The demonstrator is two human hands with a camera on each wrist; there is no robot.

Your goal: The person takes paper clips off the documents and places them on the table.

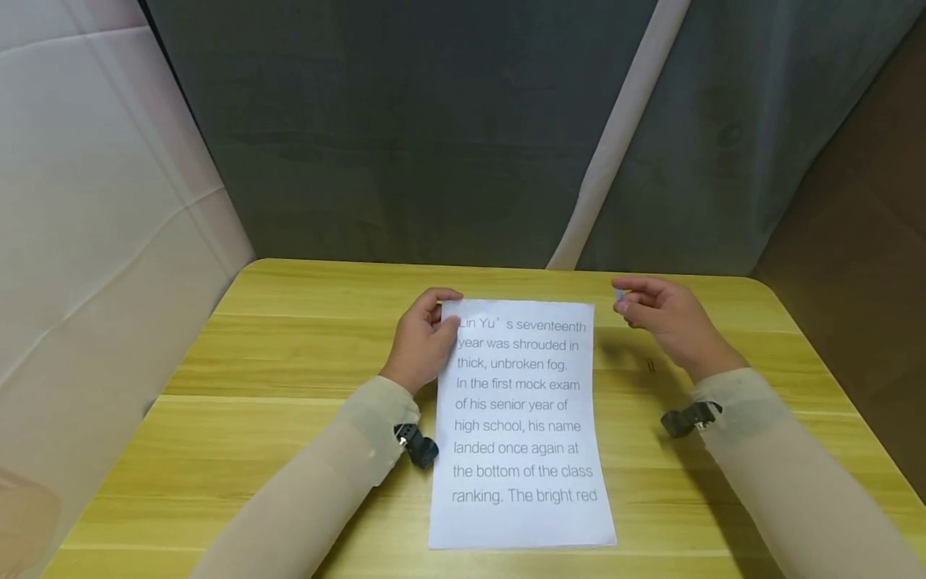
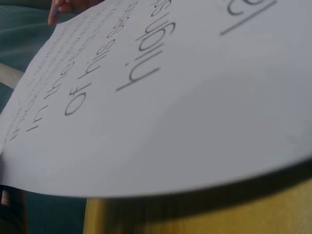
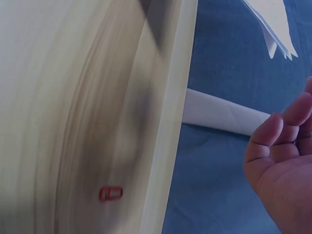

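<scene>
The printed sheets [image 1: 521, 418] are lying on the yellow wooden table [image 1: 289, 362], their top left corner being pinched by the left hand [image 1: 423, 342]. The right hand [image 1: 661, 318] is hovering just beside the top right corner, fingertips curling round a small blue thing [image 1: 620, 297]. A red paper clip [image 3: 111, 193] is lying on the table nearby.

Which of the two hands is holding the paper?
The left hand: it grips the top left corner of the paper. The right hand hovers beside it, pinching a small bluish thing.
</scene>
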